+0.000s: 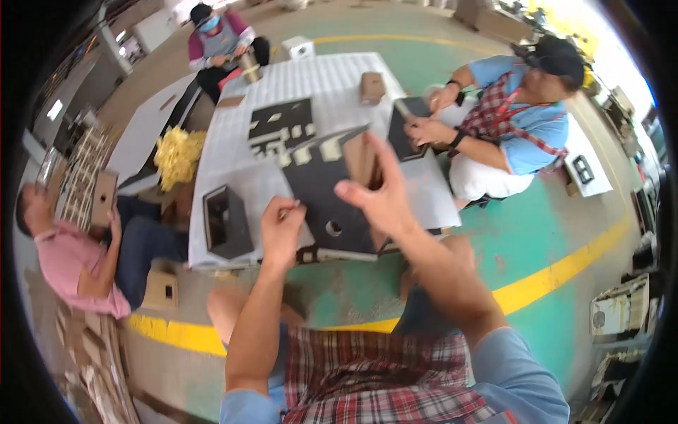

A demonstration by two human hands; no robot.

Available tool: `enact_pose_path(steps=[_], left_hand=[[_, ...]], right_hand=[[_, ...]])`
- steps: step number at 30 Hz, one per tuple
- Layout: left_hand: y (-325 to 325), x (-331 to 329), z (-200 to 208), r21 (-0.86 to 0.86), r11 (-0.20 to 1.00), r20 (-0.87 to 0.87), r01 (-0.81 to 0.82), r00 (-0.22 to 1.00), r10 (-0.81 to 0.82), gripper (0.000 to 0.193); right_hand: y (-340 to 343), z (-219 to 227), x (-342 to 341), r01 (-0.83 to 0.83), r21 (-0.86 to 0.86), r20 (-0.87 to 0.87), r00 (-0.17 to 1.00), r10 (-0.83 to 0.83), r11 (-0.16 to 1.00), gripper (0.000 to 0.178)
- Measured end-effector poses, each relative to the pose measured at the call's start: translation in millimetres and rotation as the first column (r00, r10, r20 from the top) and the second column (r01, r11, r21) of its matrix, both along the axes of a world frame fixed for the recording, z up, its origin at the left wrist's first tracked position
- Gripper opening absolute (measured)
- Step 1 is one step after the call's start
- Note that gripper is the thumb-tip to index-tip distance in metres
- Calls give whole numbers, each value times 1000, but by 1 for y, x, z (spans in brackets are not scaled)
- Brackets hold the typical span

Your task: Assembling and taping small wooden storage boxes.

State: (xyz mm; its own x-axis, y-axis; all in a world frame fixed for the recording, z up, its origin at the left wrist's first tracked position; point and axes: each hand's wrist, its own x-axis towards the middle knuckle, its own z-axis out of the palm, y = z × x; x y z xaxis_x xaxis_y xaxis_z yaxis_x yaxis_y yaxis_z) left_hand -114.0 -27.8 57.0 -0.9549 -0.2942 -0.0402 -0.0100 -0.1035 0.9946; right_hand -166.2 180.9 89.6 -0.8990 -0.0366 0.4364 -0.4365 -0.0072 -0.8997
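A black cardboard piece (314, 191) stands tilted in front of me at the table's near edge. It has a round hole low down, pale strips along its upper edge, and a brown panel (359, 159) on its right. My right hand (385, 194) is beside that panel, thumb and fingers spread apart; whether it touches the panel is unclear. At the left edge of the black piece, my left hand (281, 230) is closed in a pinch. What its fingertips hold, if anything, is too small to make out. A black open box (240, 222) stands left of my left hand.
The white-covered table (296, 78) bears a flat black cut sheet (282, 120) and a brown box (372, 88). Co-workers sit at left (88, 261), far left (219, 46) and right (505, 113). Yellow crumpled material (176, 155) lies by the left edge. Cardboard (92, 360) is stacked lower left.
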Motion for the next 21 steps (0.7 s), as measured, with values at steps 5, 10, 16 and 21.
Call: enact_pose_path(steps=[5,10,16,21], left_hand=[[-12,4,-15,0,999,-68,-34,997,34,12],[1,7,2,142,990,-87,10,996,2,13],[-12,7,9,-63,975,-2,213,977,-214,31],[-27,17,12,-290,851,126,437,900,-418,48]], right_hand=[[-4,12,8,83,164,-140,988,-60,983,103],[6,24,12,-39,-19,137,990,41,999,101],[13,31,8,-164,-150,226,954,195,975,101],[17,23,4,-227,-191,281,919,275,955,96]])
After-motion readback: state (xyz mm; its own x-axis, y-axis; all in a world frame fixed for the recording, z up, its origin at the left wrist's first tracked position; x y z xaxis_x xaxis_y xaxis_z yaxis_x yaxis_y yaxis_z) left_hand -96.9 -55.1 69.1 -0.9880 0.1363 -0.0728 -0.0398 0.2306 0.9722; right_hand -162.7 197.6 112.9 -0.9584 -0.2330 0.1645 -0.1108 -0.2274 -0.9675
